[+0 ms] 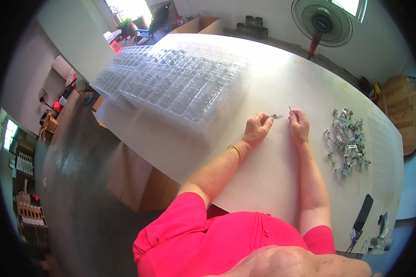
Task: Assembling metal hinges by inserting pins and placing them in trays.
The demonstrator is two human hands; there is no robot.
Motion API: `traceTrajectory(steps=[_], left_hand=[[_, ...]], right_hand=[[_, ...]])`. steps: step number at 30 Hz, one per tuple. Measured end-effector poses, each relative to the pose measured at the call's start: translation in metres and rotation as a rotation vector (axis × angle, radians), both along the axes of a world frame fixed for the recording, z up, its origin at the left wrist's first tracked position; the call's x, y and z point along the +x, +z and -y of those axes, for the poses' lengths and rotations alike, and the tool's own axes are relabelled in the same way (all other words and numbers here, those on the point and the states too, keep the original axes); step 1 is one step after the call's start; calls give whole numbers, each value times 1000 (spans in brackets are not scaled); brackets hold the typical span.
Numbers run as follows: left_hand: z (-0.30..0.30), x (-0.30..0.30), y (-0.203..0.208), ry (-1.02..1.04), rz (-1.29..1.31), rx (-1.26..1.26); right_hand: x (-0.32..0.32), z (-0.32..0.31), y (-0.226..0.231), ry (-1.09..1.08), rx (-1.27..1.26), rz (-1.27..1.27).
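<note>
Over the white table [268,161], my left hand [256,129] pinches a small bent metal bracket [276,116] between thumb and fingertips. Just to its right, my right hand [299,127] is closed on a thin, short metal pin [290,108] that sticks up from the fingertips. The two hands are a small gap apart. Farther right lies a loose heap of small metal parts [349,141], silvery with some brass-coloured pieces. The fine shape of the bracket is too small to make out.
Stacked clear plastic trays [180,87] with long compartments fill the table's left side. A black flat object [363,212] and a small clear container [379,243] lie near the right front edge. Cardboard boxes [143,180] stand below the left edge; a fan [322,23] stands behind.
</note>
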State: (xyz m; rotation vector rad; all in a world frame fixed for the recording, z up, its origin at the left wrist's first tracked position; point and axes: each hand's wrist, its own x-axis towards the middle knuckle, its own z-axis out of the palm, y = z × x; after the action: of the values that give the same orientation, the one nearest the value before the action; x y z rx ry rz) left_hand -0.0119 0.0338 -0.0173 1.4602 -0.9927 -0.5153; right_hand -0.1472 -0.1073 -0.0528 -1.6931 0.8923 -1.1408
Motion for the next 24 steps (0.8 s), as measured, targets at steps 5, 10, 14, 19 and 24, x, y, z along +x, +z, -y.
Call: traceTrajectory(steps=[5, 10, 14, 19, 24], left_hand=[[0, 2, 0, -4, 7, 24], [1, 1, 2, 0, -8, 39], [3, 0, -1, 7, -7, 18], [3, 2, -3, 2, -21, 8], [6, 5, -10, -2, -35, -15]], right_hand=[[1, -8, 13, -10, -17, -77], [0, -13, 18, -53, -36, -90], [-2, -5, 8, -41, -61, -71], [-1, -7, 13, -76, -36, -87], [2, -9, 11, -44, 34, -19]])
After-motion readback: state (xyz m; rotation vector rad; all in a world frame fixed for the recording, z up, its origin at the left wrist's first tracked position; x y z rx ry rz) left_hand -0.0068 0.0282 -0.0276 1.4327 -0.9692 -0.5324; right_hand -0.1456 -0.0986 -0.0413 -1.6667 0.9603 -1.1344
